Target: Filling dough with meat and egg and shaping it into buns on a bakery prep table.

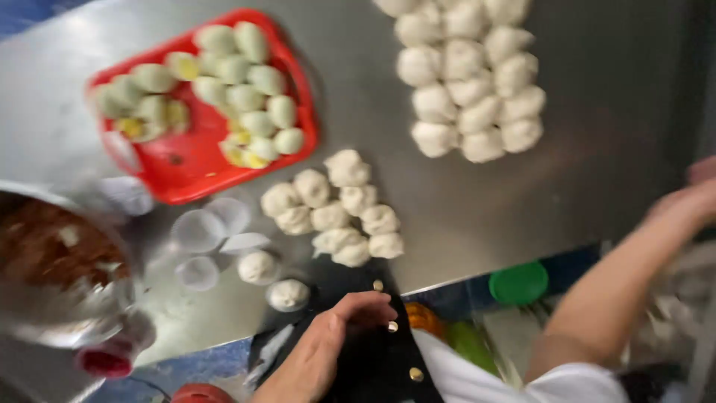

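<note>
Grey stainless-steel worktop (597, 149) filling most of the view, dull light glaring off it toward eleven o'clock. Blue floor (30, 11) showing past the corner at ten o'clock and below the near edge at seven. All blurred.

The left hand (339, 328) rested near a dough ball (288, 295), and the right hand (690, 198) reached far right over the steel table (582, 179).

Bare forearms, short white sleeve (574, 382) — dark apron (373, 366) with round brass-coloured buttons (415, 374)
</note>
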